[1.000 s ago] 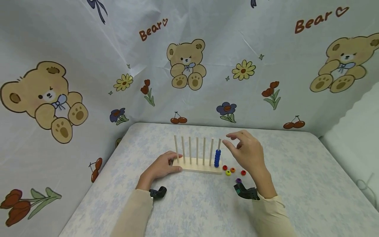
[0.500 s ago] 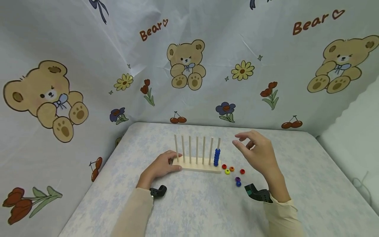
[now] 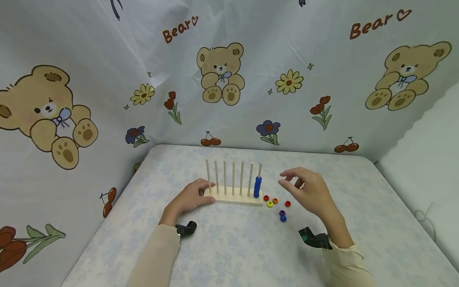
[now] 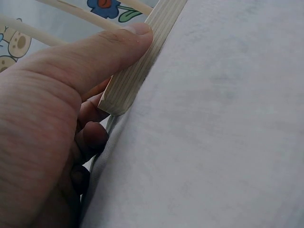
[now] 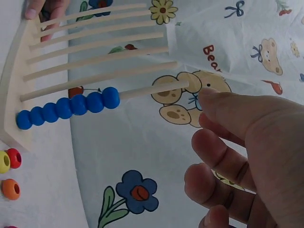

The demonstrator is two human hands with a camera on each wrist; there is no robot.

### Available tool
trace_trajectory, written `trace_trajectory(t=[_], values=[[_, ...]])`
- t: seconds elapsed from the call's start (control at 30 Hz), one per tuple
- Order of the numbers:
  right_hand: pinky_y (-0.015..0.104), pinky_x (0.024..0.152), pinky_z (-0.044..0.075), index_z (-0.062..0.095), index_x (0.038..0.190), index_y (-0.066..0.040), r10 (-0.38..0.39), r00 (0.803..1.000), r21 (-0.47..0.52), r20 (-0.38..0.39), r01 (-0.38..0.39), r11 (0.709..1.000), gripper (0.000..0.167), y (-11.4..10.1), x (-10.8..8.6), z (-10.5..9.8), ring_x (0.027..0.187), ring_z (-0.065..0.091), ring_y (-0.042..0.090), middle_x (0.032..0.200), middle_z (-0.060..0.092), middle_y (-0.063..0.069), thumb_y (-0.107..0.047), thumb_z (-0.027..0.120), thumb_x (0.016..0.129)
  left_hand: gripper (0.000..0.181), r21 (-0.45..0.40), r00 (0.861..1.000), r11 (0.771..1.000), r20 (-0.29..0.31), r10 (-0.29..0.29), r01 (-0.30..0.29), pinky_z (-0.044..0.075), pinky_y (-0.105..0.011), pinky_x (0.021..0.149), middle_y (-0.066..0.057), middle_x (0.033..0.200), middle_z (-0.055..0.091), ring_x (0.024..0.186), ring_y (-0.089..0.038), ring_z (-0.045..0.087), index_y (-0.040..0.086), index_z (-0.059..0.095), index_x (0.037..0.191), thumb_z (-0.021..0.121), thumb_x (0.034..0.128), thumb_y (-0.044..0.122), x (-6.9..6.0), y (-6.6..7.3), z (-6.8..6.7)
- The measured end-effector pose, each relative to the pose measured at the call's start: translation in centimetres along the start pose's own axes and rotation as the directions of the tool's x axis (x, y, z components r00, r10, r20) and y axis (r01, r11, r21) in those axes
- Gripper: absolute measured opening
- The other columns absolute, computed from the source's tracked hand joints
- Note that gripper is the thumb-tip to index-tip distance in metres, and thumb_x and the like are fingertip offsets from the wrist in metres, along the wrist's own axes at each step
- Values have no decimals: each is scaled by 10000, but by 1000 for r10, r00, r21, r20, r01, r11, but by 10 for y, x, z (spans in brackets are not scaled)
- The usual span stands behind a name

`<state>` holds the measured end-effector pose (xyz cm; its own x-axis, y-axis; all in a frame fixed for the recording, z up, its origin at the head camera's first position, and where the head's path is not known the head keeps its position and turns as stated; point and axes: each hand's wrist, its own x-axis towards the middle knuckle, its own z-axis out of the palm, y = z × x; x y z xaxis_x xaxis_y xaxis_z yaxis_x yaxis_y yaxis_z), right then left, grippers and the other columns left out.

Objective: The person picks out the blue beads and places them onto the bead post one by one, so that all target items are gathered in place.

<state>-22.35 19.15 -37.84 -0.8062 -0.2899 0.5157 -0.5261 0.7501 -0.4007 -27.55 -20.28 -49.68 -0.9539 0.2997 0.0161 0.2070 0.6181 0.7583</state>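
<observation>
A wooden rack (image 3: 233, 199) with a row of upright rods stands on the table. Its rightmost rod bears a stack of blue beads (image 3: 257, 187), and the top of that rod sticks out above them; the other rods are bare. My left hand (image 3: 188, 196) grips the left end of the base, thumb along the front edge in the left wrist view. To the right of the rack my right hand (image 3: 311, 192) hovers, fingers loosely bent, holding nothing. In the right wrist view its thumb and fingers are near the tip of the beaded rod (image 5: 156, 89), apparently apart from it.
Loose beads lie right of the rack: a red bead (image 3: 266, 198), an orange bead (image 3: 275, 201), a yellow bead (image 3: 270, 204), another red bead (image 3: 288, 203), a purple bead (image 3: 282, 213) and a blue bead (image 3: 283, 219). A bear-printed cloth (image 3: 251, 131) hangs behind the table.
My right hand has drawn away from the beaded rod to the right and sunk a little. The loose blue bead has come into view. My left hand keeps its grip; the head view has shifted slightly.
</observation>
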Motion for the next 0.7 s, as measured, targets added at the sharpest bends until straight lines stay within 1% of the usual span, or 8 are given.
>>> trace_trajectory(t=[0.13,0.27,0.37,0.47,0.53,0.6,0.67,0.7], values=[[213,521,426,755,1073,-185,-44,995,-25,93,47,999,204,-2,-3,6,616,510,23,878,685,-71,-273,781,890,484,-4,1000,1000,7,12,-12,406,-349,769,143,1156,581,879,-178,488,383,653,1268,820,820,455,0,4,-2],[194,522,429,755,1056,-205,-96,976,-20,194,102,995,193,4,-9,11,597,486,-11,854,671,-102,-268,793,878,499,-11,1000,1000,12,8,-8,399,-352,784,140,1193,576,895,-178,483,360,649,1285,819,823,444,-2,8,-1],[190,525,430,759,1045,-206,-84,965,-27,248,93,995,183,12,-14,16,588,469,-13,834,660,-125,-262,795,875,510,-14,1000,1000,18,-1,2,398,-357,791,132,1210,577,907,-180,483,334,652,1299,819,827,432,-4,9,0],[191,536,437,762,1058,-188,-53,952,-31,300,65,997,182,21,-17,21,584,473,-5,834,664,-126,-259,776,891,507,-12,1000,1000,15,-5,5,399,-354,790,128,1208,577,905,-181,483,318,657,1298,824,828,410,-5,9,1],[196,549,448,761,1071,-186,-37,942,-14,333,44,999,185,27,-16,23,588,488,12,841,669,-119,-256,766,900,500,-7,1000,1000,9,-4,4,401,-354,787,131,1208,578,900,-183,485,325,658,1294,826,828,400,-5,9,1],[207,548,456,756,1094,-177,-28,924,20,382,22,1000,203,33,-14,24,592,499,30,851,674,-108,-254,758,905,484,4,1000,1000,1,-1,1,401,-349,783,137,1202,576,895,-179,484,349,655,1283,824,831,398,-4,8,0],[219,539,458,749,1119,-170,-16,893,63,449,-14,998,226,38,-13,23,590,504,44,858,673,-98,-247,755,907,481,7,1000,1000,-3,-3,3,400,-354,781,136,1193,578,894,-183,484,356,655,1281,824,832,395,-4,8,-1],[224,538,458,745,1133,-166,-10,874,81,486,-34,996,248,40,-12,23,595,504,45,861,672,-94,-263,755,906,486,9,1000,1000,-4,-5,5,398,-353,779,136,1192,579,894,-180,483,349,656,1284,824,831,400,-4,8,-2]])
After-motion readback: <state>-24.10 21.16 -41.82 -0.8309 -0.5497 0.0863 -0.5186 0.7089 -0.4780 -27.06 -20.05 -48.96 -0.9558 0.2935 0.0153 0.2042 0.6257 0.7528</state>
